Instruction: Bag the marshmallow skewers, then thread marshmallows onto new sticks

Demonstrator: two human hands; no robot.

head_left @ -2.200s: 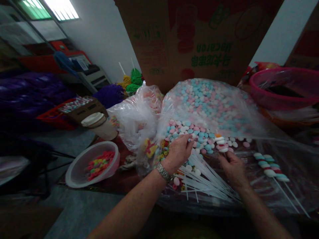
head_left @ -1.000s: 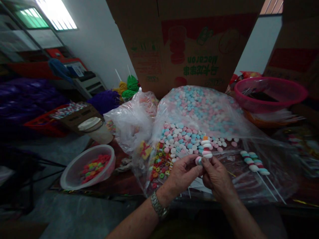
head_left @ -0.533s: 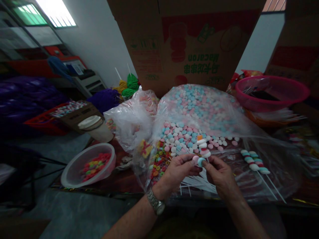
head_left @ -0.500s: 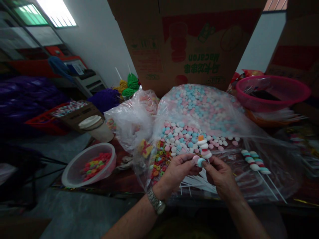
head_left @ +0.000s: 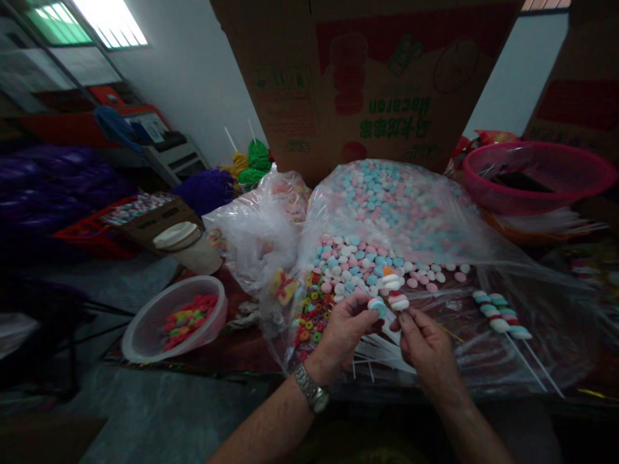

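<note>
My left hand (head_left: 345,325), with a metal watch at the wrist, pinches a small light-blue marshmallow (head_left: 377,308) and what looks like a paler one behind it. Close beside it, my right hand (head_left: 425,338) is closed on a marshmallow skewer (head_left: 397,300), held just under its lowest piece. That skewer carries stacked white, pink and red pieces with an orange one near the top. Beneath both hands lie several thin white sticks (head_left: 384,353). Loose pink, blue and white marshmallows (head_left: 355,261) spread behind the hands, and small coloured rings (head_left: 314,316) lie to the left.
Two finished-looking skewers (head_left: 503,316) rest on clear plastic at the right. A large bag of marshmallows (head_left: 387,193) stands before a cardboard box (head_left: 377,77). A translucent bowl (head_left: 138,328) of bright candy sits left; a pink basket (head_left: 536,200) stands at the right rear.
My hands have drawn slightly apart. The blue marshmallow has moved left with my left hand, away from my right fingers, which now grip just below the skewer's stack.
</note>
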